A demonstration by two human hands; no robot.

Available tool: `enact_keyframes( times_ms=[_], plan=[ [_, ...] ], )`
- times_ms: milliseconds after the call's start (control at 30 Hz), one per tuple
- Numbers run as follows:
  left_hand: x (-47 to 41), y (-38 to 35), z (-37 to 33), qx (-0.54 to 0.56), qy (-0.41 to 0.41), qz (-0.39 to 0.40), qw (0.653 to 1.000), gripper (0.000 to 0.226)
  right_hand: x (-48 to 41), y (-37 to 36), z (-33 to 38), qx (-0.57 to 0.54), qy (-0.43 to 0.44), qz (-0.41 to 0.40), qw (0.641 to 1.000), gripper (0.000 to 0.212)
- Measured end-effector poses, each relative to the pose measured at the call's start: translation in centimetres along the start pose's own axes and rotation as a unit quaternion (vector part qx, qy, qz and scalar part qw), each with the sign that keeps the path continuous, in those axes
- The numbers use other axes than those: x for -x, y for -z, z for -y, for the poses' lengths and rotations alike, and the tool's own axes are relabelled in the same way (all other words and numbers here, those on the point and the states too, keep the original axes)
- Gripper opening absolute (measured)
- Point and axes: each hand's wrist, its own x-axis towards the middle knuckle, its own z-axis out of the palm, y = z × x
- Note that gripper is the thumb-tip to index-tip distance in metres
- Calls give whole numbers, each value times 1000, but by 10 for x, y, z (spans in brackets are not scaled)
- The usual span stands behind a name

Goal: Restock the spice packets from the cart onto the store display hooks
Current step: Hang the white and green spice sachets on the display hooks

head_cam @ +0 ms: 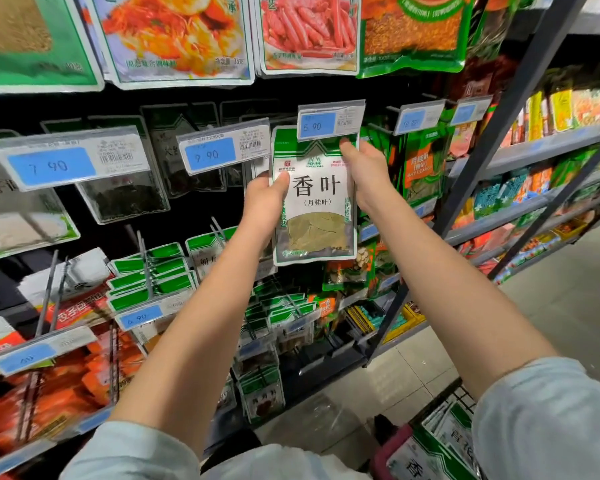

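Note:
A green-and-white bay leaf spice packet (314, 206) is held upright in front of the display, its top edge just under the 5.90 price tag (330, 121) at a hook's end. My left hand (265, 197) grips its left edge with the thumb across the front. My right hand (364, 174) pinches its upper right corner. Whether the packet hangs on the hook is hidden by the tag. More packets of the same kind lie in the cart (440, 441) at the bottom right.
Hooks with tags 7.90 (66, 161) and 9.90 (224, 147) jut out to the left, carrying dark packets. Rows of green packets (153, 275) hang below. A dark shelf upright (492, 140) slants to the right, with stocked shelves behind it.

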Motion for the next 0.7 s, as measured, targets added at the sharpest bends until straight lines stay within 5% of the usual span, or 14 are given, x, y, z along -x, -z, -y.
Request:
enact_keyframes(
  times_ms=[200, 400, 700],
  plan=[
    [2, -1, 12, 29, -22, 5, 999, 21, 5, 2, -5, -4, 8, 4, 1000, 31],
    [-10, 0, 7, -20, 31, -18, 999, 35, -2, -3, -3, -23, 8, -18, 1000, 42],
    [-6, 1, 18, 7, -49, -19, 999, 50, 4, -4, -8, -88, -5, -13, 996, 54]
  ],
)
